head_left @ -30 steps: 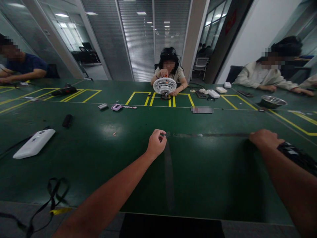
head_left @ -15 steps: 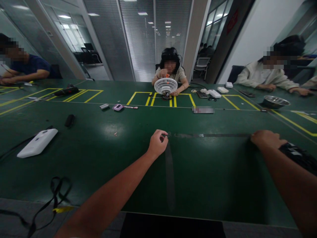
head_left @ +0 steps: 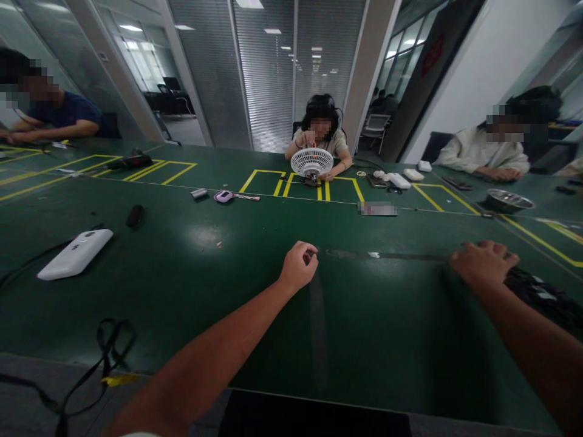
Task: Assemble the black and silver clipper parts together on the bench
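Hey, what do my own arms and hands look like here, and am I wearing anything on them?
Your left hand and right hand are ungloved. Both forearms are bare, with no watch or bracelet visible. A pale edge, possibly a sleeve, shows low on the left arm.

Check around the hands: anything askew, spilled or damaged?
Mildly: the dark strip on the green table between the left hand and right hand looks patchy, with a pale fleck on it, perhaps worn. At left, a looped black strap trails over the near edge. No spill shows.
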A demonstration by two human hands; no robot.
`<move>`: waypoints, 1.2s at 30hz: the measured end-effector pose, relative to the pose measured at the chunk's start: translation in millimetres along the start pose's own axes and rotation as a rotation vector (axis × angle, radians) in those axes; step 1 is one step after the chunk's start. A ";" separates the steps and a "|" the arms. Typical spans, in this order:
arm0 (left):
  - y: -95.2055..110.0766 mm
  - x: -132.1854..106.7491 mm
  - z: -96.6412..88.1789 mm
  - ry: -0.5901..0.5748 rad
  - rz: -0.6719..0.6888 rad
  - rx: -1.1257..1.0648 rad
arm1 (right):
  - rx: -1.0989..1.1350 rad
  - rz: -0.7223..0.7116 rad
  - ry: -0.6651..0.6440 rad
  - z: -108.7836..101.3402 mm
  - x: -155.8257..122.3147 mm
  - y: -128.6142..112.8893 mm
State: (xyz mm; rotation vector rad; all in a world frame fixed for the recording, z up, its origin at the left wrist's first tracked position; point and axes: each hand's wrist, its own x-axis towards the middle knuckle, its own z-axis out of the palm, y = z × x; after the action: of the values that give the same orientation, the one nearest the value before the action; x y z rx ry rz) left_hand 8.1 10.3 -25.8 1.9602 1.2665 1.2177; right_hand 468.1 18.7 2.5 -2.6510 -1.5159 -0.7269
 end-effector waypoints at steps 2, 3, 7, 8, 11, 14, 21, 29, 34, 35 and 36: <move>0.4 0.1 -0.6 -0.007 -0.004 0.000 | 0.137 -0.066 0.116 -17.5 -8.0 -29.2; 0.4 0.3 -0.6 -0.008 -0.009 0.003 | 0.227 -0.104 0.169 -27.6 -13.9 -46.3; 0.0 1.1 0.0 -0.006 -0.013 0.009 | 0.647 -0.342 0.241 -67.6 -50.4 -119.5; 0.1 1.2 0.2 -0.003 -0.010 0.010 | 0.733 -0.376 0.242 -75.3 -61.5 -136.4; 0.5 0.9 0.9 0.011 -0.004 0.022 | 0.848 -0.473 0.207 -87.3 -92.8 -177.0; 0.6 0.0 2.1 0.017 -0.005 0.027 | 0.853 -0.526 0.109 -83.3 -112.3 -197.7; 2.5 5.8 1.2 -0.008 0.078 0.083 | 0.845 -0.602 -0.094 -65.7 -122.8 -192.2; 4.2 9.8 -8.6 -0.076 0.196 0.198 | 0.900 -0.734 -0.113 -75.5 -134.0 -195.5; -5.2 7.2 -3.2 -0.064 0.139 0.109 | 0.946 -0.822 -0.125 -74.4 -133.9 -194.1; -6.5 7.1 -2.1 -0.071 0.123 0.092 | 0.952 -0.822 -0.130 -73.9 -133.7 -193.6; -7.3 7.1 -1.2 -0.080 0.110 0.081 | 0.956 -0.820 -0.137 -73.4 -133.5 -193.1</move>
State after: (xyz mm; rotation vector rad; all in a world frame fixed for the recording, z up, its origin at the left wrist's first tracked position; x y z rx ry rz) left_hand 4.9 19.8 -28.0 2.1393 1.1995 1.1433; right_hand 225.0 -3.6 -27.1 -1.3820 -2.2127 0.2245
